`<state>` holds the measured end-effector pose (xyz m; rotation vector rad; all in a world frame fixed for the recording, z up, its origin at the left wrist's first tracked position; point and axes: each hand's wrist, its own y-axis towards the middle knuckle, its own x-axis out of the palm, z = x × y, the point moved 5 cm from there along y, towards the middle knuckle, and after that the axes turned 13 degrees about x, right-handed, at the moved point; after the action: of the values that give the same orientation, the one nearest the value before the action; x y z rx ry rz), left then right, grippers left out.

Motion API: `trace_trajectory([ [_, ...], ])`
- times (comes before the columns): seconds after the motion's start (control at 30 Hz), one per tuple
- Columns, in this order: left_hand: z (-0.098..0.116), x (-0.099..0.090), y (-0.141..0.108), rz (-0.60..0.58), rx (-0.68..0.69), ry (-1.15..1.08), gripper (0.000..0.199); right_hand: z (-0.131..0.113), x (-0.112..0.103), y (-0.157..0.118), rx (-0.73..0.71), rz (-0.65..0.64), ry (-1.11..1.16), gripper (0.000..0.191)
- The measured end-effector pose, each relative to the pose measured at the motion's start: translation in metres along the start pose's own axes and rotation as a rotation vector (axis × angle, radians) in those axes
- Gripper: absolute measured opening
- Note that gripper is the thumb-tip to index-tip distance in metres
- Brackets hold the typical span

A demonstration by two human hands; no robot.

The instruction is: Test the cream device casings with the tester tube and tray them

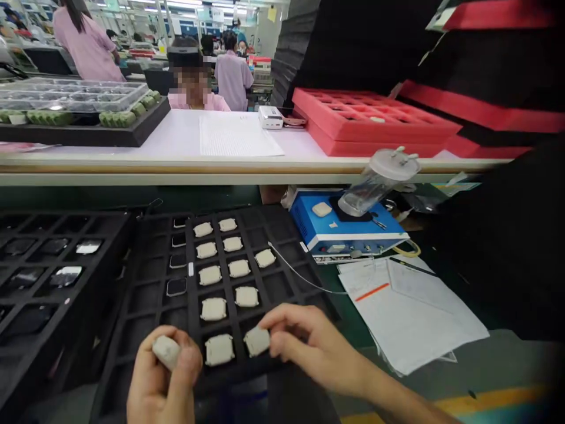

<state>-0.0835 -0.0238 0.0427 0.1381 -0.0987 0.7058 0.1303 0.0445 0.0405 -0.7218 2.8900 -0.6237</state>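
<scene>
Between the thumb and fingers of my left hand point(165, 377) is a small cream watch-shaped case point(166, 351), held over the front of a black foam tray point(148, 294). My right hand point(304, 347) pinches the right edge of another cream case point(257, 341), which lies at the tray's front compartment. Just left of that one sits a further cream case point(219, 350). Several more cream cases fill two columns behind, and one point(265, 258) stands in a third column. Thin dark square frames point(177, 287) lie in the column to the left.
A blue device point(304, 218) with a clear cylinder point(364, 188) stands at the right, with papers point(415, 312) in front. A thin white tube point(304, 280) crosses the tray. Red foam trays point(371, 121) rest on the shelf point(176, 162). People in pink are beyond it.
</scene>
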Motion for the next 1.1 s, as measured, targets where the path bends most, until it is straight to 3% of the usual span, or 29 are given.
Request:
trace_trajectory([
  [0.1,0.001,0.013,-0.017,-0.082,0.059,-0.017,0.048,0.063,-0.06,-0.036,-0.019,0.454,0.399,0.04],
  [0.17,-0.005,0.024,-0.025,-0.123,0.074,0.023,0.046,0.096,-0.089,-0.05,-0.017,0.631,0.674,0.046],
  [0.23,-0.012,0.037,-0.027,-0.145,0.084,0.056,0.047,0.11,-0.102,-0.048,0.011,0.61,0.859,0.045],
  [0.33,-0.018,0.048,-0.02,-0.156,0.074,0.111,0.052,0.104,-0.112,-0.034,0.082,0.448,0.965,0.043],
  [0.43,-0.028,0.046,-0.011,-0.172,-0.006,0.161,0.059,0.092,-0.123,-0.024,0.149,0.312,0.973,0.038],
  [0.53,-0.04,0.034,-0.011,-0.195,-0.131,0.168,0.059,0.079,-0.136,-0.023,0.163,0.304,0.969,0.024],
  [0.67,-0.046,0.025,-0.016,-0.255,-0.212,0.148,0.055,0.049,-0.126,-0.021,0.109,0.327,0.89,0.024],
  [0.83,-0.046,0.035,-0.004,-0.3,-0.211,0.028,0.05,0.016,-0.078,0.016,-0.06,0.283,0.706,0.031],
  [0.97,-0.047,0.036,0.001,-0.269,-0.146,0.028,0.051,0.014,-0.049,0.044,-0.19,0.303,0.563,0.029],
  [1.1,-0.044,0.037,-0.007,-0.241,-0.075,-0.005,0.049,0.022,-0.043,0.047,-0.305,0.375,0.361,0.023],
])
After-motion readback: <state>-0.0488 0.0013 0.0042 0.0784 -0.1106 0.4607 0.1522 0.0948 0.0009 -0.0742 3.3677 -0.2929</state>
